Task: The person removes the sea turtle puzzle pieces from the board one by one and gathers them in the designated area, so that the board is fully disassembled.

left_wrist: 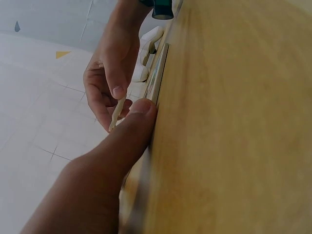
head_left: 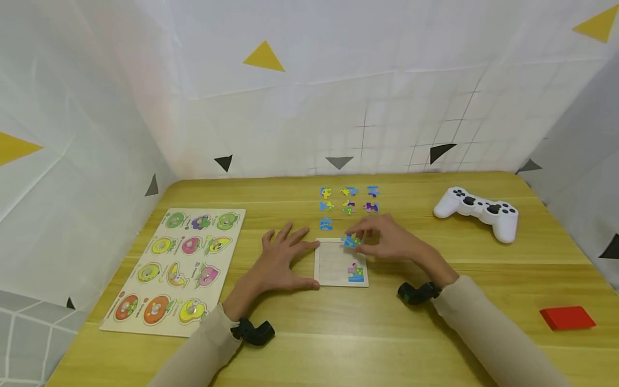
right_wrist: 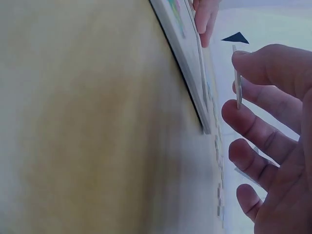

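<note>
My right hand (head_left: 387, 237) pinches a blue, green and yellow jigsaw piece (head_left: 351, 241) between thumb and fingers. In the right wrist view that piece (right_wrist: 238, 78) is seen edge-on, raised above the table. Under it lies a square wooden puzzle tray (head_left: 316, 263) with a pale rim. One pink, green and blue jigsaw piece (head_left: 355, 273) sits in the tray's near right corner. My left hand (head_left: 278, 263) is spread at the tray's left side, thumb and index fingertips at its rim. The left wrist view shows the left thumb (left_wrist: 139, 114) against the tray's edge.
Several loose jigsaw pieces, among them a blue one (head_left: 326, 224), lie in rows behind the tray. A fruit peg puzzle board (head_left: 186, 279) is at left. A white game controller (head_left: 476, 209) lies at back right, and a red block (head_left: 567, 318) at front right.
</note>
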Available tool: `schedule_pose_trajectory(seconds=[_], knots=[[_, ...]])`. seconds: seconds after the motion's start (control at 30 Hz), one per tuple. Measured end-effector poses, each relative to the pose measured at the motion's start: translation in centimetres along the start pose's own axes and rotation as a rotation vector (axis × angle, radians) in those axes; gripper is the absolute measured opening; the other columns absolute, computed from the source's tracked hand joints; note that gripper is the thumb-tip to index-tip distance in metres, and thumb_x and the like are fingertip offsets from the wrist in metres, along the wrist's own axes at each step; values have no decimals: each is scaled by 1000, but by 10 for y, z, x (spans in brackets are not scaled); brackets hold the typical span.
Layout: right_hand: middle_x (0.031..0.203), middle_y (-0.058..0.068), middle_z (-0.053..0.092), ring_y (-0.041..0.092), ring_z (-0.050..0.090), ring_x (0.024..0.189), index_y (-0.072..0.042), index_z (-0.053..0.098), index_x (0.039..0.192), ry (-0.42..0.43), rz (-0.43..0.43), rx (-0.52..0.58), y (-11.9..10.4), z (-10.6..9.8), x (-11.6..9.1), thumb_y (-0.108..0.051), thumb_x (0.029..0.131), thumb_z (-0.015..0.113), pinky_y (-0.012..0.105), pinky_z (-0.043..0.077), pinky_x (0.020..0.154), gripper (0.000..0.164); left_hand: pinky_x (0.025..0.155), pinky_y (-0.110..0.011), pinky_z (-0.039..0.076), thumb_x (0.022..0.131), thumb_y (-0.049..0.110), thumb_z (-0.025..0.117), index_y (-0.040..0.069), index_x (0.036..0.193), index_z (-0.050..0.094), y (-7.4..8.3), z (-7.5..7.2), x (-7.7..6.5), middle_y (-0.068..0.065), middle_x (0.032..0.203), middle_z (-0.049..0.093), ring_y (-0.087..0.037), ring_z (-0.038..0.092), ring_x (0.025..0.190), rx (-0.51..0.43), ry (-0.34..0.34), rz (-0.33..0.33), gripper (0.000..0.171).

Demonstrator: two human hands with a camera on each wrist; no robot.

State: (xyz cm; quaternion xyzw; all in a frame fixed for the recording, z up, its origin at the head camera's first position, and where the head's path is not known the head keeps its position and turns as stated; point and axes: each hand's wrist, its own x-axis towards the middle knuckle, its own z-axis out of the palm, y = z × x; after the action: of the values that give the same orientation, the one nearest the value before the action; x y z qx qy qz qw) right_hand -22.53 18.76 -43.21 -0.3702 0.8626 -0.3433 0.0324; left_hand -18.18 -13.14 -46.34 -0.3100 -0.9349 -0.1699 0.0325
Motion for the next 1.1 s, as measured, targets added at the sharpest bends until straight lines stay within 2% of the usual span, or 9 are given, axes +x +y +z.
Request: schedule_pose_trajectory(seconds=[0.27, 0.47, 0.87, 1.1], knots=[[89, -8, 70, 15, 56, 80, -13, 77, 118, 13, 2, -80, 5, -10, 7, -19, 85, 82, 36, 35, 79, 34, 111, -71, 16, 70, 81, 70, 41, 149, 49, -1, 1, 0, -1, 166, 35, -43, 20, 156, 3, 3, -1, 91], [86, -5, 69, 19, 55, 79, -13, 77, 117, 12, 22, -67, 8, -13, 15, -18, 83, 84, 38, 27, 77, 35, 111, -72, 17, 71, 81, 69, 41, 149, 49, -2, 3, -1, -1, 166, 35, -43, 20, 156, 8, 1, 2, 90], [90, -1, 68, 16, 54, 82, -16, 78, 116, -14, 73, -160, 26, -13, 28, -20, 83, 83, 38, 25, 78, 33, 111, -70, 17, 71, 83, 67, 42, 150, 47, -3, 3, 0, 1, 167, 33, -42, 19, 156, 19, -17, -2, 91], [92, -1, 68, 16, 57, 85, -18, 78, 116, -46, 49, -183, 27, -14, 35, -21, 85, 79, 41, 26, 78, 32, 111, -71, 16, 71, 82, 67, 42, 151, 47, -2, 1, -1, 0, 167, 32, -42, 19, 156, 14, -19, -3, 91]])
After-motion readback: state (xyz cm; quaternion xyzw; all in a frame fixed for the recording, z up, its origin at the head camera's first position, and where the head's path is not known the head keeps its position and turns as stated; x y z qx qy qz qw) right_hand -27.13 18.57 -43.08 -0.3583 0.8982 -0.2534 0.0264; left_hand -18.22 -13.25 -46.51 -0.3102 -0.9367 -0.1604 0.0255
